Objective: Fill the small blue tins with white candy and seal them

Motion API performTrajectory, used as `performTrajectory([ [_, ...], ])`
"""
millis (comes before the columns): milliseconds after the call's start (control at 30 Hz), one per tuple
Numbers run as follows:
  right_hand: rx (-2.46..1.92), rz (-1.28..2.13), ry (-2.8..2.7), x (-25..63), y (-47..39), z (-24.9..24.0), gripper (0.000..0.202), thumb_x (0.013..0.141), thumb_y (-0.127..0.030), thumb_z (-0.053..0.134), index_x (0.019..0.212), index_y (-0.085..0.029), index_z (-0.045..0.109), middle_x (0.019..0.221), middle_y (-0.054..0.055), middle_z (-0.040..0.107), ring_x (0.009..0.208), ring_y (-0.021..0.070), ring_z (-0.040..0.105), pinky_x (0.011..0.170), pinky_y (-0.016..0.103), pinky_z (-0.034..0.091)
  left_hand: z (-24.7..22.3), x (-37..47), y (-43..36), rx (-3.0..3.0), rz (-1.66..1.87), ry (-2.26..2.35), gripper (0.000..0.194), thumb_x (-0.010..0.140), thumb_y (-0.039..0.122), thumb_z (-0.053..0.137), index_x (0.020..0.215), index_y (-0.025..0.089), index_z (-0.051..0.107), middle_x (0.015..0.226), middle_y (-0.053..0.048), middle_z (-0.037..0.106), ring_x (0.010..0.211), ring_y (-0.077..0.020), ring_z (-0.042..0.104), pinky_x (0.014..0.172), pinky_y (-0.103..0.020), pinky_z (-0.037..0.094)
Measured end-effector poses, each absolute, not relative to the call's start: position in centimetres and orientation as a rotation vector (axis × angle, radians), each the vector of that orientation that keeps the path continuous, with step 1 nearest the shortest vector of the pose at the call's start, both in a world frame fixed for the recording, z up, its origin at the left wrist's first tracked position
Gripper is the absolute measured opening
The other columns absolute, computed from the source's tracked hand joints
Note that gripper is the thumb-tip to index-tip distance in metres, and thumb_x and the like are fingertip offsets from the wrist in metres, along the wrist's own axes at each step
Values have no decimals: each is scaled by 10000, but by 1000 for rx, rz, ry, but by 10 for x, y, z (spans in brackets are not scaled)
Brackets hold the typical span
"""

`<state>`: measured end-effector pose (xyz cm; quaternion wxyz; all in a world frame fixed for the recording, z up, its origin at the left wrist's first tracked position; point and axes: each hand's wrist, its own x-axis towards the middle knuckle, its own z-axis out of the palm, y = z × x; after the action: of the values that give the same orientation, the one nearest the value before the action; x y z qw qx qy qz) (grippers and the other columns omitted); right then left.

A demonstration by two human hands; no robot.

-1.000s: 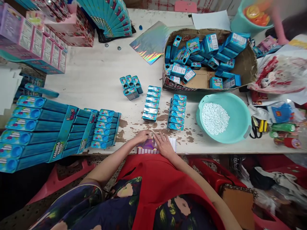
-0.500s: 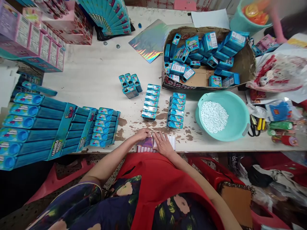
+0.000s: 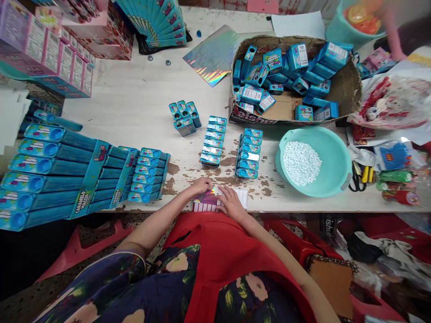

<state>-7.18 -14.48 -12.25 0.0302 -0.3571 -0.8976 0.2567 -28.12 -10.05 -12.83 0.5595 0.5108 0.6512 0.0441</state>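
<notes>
Two hands meet at the lower centre of the head view, on the table's (image 3: 141, 103) near edge. The left hand (image 3: 201, 185) curls its fingers over the left end of a small iridescent sticker sheet (image 3: 208, 198), pinning it down. The right hand (image 3: 230, 200) lies flat, fingers spread, palm down over the sheet's right part and the white strip (image 3: 243, 197) beneath. Both forearms angle in from below. Just above stand two rows of blue boxes (image 3: 212, 146); a teal basin (image 3: 332, 172) sits at right.
</notes>
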Motion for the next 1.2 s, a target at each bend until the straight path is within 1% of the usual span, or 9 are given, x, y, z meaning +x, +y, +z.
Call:
performTrajectory([
  [100,-1296,1013,-2405,-77,-143,-112,196,883,-346,543,962,-224,675,1059,97,650,1045,238,546,903,391,438,-123,-279,-101,1260,116,1582,120,691,221,565,675,167,670,713,-31,652,779,-192,558,702,-272,393],
  [233,-1478,1276,-1822,-89,-138,-100,229,872,-379,533,778,-215,662,746,36,656,765,193,603,746,326,482,-111,-277,-110,1328,364,1625,294,857,340,443,952,189,677,1102,-78,640,1088,-230,503,899,-320,381],
  [333,-1518,1364,-1543,-95,-132,-90,236,857,-396,536,791,-195,642,676,4,652,648,158,604,659,284,483,-105,-272,-120,1277,509,1367,342,845,418,479,1036,189,645,1139,-68,632,1052,-208,543,913,-305,398],
  [433,-1519,1384,-1340,-95,-125,-79,226,803,-404,601,775,-185,644,687,-4,662,652,146,608,663,273,477,-102,-262,-126,1166,470,1192,315,733,414,615,919,162,646,950,-47,669,877,-183,585,804,-280,436],
  [600,-1584,1214,-1176,-88,-112,-70,257,762,-422,640,796,-167,655,745,21,674,703,152,606,711,293,477,-88,-245,-106,1004,579,1179,272,769,414,551,775,143,573,657,5,576,637,-124,524,632,-241,406],
  [800,-1704,916,-1011,-73,-94,-80,319,764,-469,602,799,-153,615,744,30,635,692,152,572,708,302,469,-63,-233,-52,1445,393,1162,281,811,340,503,1028,175,572,600,50,499,576,-115,454,545,-221,317],
  [933,-1772,869,-1028,-61,-87,-77,335,782,-486,574,856,-160,587,771,35,628,708,158,573,696,295,468,-49,-229,-36,1496,367,1133,236,843,306,429,1006,171,536,628,41,497,601,-124,459,569,-231,330],
  [1100,-1734,1140,-1039,-49,-93,-60,509,832,-536,484,1170,-156,468,964,80,629,702,156,596,583,268,473,-26,-232,-38,1462,397,1034,224,866,332,411,997,174,501,626,46,458,602,-119,432,586,-232,324],
  [1200,-1718,1332,-1039,-51,-96,-54,559,782,-561,542,1167,-160,485,952,70,628,637,149,586,496,252,450,-21,-233,-41,1418,380,1041,206,865,338,421,969,175,494,622,48,456,589,-112,424,570,-227,308],
])
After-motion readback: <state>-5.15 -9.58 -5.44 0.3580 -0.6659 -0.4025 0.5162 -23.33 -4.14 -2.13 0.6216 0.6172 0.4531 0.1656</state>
